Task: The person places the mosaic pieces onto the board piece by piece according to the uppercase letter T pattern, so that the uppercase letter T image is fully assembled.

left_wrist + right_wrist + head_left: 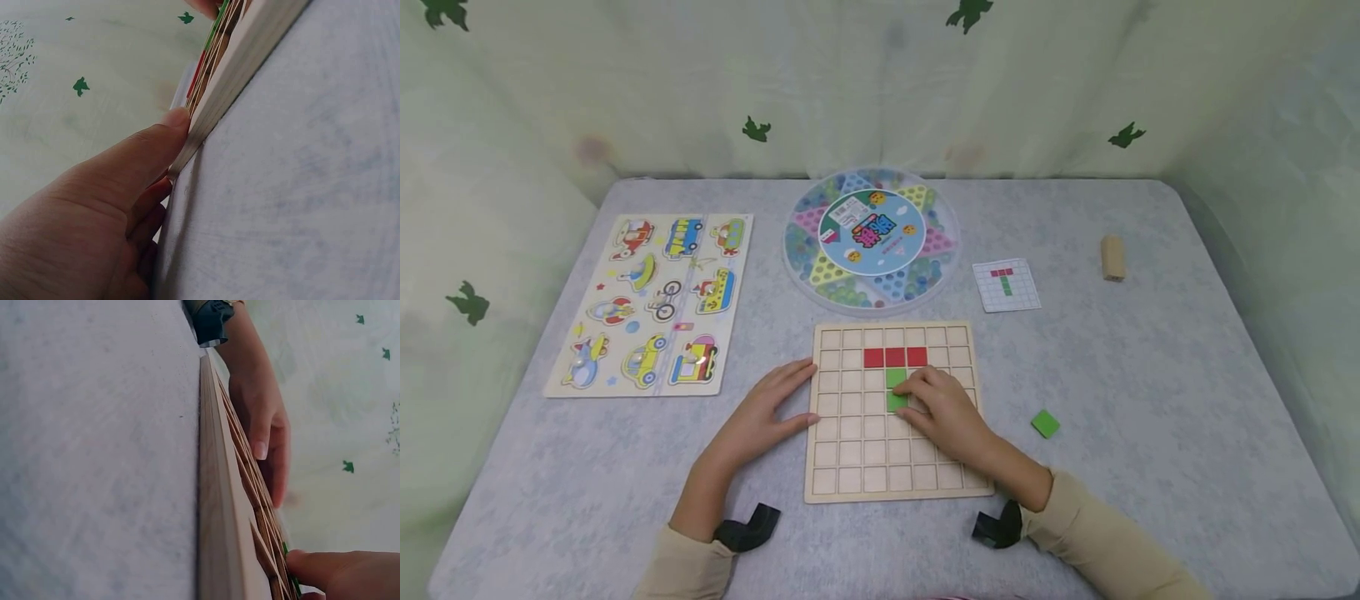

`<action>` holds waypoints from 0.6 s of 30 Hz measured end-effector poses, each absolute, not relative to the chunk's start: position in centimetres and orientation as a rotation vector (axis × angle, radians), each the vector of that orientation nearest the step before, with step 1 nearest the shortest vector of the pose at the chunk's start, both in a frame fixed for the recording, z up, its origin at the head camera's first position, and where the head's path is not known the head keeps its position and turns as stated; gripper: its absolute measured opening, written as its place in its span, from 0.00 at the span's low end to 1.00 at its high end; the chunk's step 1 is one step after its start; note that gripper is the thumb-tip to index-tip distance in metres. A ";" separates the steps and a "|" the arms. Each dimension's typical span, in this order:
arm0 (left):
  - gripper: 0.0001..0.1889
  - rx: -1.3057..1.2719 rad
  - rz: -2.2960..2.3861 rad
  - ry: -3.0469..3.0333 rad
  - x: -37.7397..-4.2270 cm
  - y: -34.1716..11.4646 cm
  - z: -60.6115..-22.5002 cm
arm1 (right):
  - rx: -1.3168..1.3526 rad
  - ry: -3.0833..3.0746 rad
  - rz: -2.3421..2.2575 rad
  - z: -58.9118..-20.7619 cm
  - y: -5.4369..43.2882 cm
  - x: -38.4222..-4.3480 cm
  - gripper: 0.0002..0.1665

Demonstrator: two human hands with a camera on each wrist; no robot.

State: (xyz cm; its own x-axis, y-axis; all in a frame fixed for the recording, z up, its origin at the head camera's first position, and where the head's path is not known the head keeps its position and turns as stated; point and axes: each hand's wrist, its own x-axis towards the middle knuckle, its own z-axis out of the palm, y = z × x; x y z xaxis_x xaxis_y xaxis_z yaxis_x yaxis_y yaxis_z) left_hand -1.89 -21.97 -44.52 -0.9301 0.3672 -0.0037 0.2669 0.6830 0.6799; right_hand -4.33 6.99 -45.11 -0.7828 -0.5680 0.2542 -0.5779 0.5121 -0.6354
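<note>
A wooden grid board (848, 452) lies on the table. Three red square tiles (895, 357) form a row in its upper part. Below the middle red one sits a green tile (896, 377), with a second green tile (895, 402) directly under it. My right hand (946, 414) reaches over the board, thumb and index finger pinching that lower green tile. My left hand (762, 419) steadies the board's left edge, thumb and fingers extended; in the left wrist view the thumb (156, 140) touches the edge. A loose green tile (1045, 423) rests right of the board.
Behind the board is a round Chinese checkers set (872, 237). A small pattern card (1007, 286) shows a red and green T shape. At left lies a vehicle picture puzzle (651, 304); a small wooden block (1112, 257) is at the right.
</note>
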 end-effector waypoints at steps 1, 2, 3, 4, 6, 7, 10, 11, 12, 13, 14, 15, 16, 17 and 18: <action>0.36 0.523 1.077 2.754 -1.9 -22.0 -44.5 | 1.028 -2.735 1.144 -45.0 7.0 -4.3 0.12; 0.36 0.524 1.074 2.756 -1.8 -22.0 -44.6 | 1.029 -2.756 1.131 -44.9 7.0 -4.3 0.13; 0.36 0.526 1.073 2.758 -1.8 -22.1 -44.6 | 1.035 -2.779 1.120 -44.8 7.0 -4.3 0.13; 0.37 0.529 1.071 2.761 -1.8 -22.1 -44.7 | 1.043 -2.809 1.112 -44.6 7.0 -4.3 0.15; 0.37 0.531 1.071 2.762 -1.8 -22.1 -44.7 | 1.074 -2.873 1.117 -44.1 7.3 -4.3 0.18; 0.37 0.531 1.073 2.762 -1.8 -22.1 -44.8 | 1.092 -2.906 1.139 -43.8 7.6 -4.4 0.21; 0.37 0.525 1.084 2.758 -1.8 -22.1 -44.7 | 1.140 -2.977 1.237 -42.8 8.6 -4.5 0.27; 0.37 0.523 1.086 2.756 -1.8 -22.1 -44.7 | 1.151 -2.980 1.270 -42.5 9.1 -4.6 0.29; 0.37 0.524 1.085 2.756 -1.8 -22.1 -44.7 | 1.156 -2.973 1.302 -42.1 9.6 -4.6 0.30; 0.37 0.523 1.087 2.754 -1.8 -22.1 -44.8 | 1.154 -2.959 1.317 -41.8 10.1 -4.6 0.31; 0.37 0.523 1.086 2.754 -1.8 -22.1 -44.8 | 1.160 -2.926 1.313 -41.6 10.6 -4.6 0.31; 0.37 0.525 1.084 2.755 -1.8 -22.1 -44.8 | 1.158 -2.890 1.304 -41.4 11.2 -4.6 0.32; 0.37 0.526 1.085 2.754 -1.8 -22.1 -44.8 | 1.150 -2.851 1.291 -41.1 11.8 -4.5 0.32; 0.37 0.529 1.084 2.755 -1.8 -22.1 -44.9 | 1.135 -2.811 1.279 -41.0 12.4 -4.4 0.32; 0.36 0.530 1.083 2.756 -1.8 -22.1 -44.9 | 1.118 -2.773 1.254 -40.8 13.0 -4.3 0.32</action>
State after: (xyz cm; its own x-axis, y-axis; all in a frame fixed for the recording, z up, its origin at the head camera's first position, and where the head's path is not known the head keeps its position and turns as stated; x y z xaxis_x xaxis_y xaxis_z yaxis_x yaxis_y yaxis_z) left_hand -1.85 -22.13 -44.88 -0.9294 0.3691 0.0044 0.2733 0.6801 0.6803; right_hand -4.28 12.99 -40.83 -0.7577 -0.6272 0.1801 -0.5493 0.4642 -0.6948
